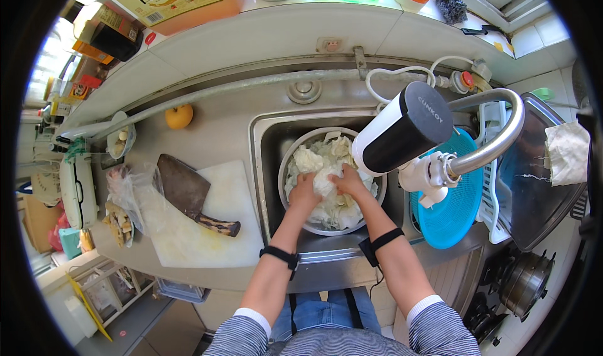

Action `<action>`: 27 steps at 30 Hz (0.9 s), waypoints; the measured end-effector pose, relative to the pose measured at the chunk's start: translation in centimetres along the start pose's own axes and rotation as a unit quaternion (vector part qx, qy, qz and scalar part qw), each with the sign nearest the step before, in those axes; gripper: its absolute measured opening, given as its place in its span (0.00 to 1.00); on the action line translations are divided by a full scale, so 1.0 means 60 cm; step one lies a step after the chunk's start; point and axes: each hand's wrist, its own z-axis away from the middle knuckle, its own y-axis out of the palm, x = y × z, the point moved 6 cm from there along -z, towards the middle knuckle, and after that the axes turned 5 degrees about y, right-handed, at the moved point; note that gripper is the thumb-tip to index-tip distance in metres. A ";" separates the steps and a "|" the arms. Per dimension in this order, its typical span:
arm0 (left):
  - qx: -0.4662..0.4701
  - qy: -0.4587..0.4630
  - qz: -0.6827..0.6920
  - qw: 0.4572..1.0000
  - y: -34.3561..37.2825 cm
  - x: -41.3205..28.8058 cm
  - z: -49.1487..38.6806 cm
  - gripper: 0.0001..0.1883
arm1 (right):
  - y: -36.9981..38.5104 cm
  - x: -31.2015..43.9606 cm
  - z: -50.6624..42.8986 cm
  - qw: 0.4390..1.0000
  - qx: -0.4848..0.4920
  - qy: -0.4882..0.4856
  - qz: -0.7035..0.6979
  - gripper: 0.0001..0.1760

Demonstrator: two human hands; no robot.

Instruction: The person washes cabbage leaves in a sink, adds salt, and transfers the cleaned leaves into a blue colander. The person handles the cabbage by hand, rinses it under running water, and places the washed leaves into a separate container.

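A round metal basin [286, 167] stands in the stainless steel sink [256, 167], filled with pale, torn leafy pieces [330, 210], perhaps cabbage. My left hand [304, 193] reaches into the basin's left half, its fingers pressed among the leaves. Opposite it, my right hand [349, 181] touches the leaves with bent fingers. Both hands have their fingertips partly buried, so whether either grips a piece is hidden. Over the basin's upper right hangs a black and white faucet heater [400, 130].
Left of the sink, a cleaver [183, 186] lies on a white cutting board [226, 243] beside a plastic bag [141, 191]. A yellow fruit [179, 116] sits behind. To the right are a blue colander [447, 214], a white dish rack [494, 214] and a pot [525, 280] on the stove.
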 end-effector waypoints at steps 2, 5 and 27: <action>-0.049 0.013 -0.011 0.999 -0.013 -0.002 0.016 0.40 | -0.025 0.002 0.014 1.000 -0.016 -0.004 -0.006 0.37; -0.099 0.116 -0.040 0.988 0.014 -0.026 0.029 0.42 | -0.045 0.030 0.043 0.982 -0.113 -0.136 0.075 0.34; -0.216 0.091 -0.067 0.970 -0.009 -0.015 0.060 0.39 | -0.043 0.059 0.069 0.970 -0.060 -0.214 0.101 0.28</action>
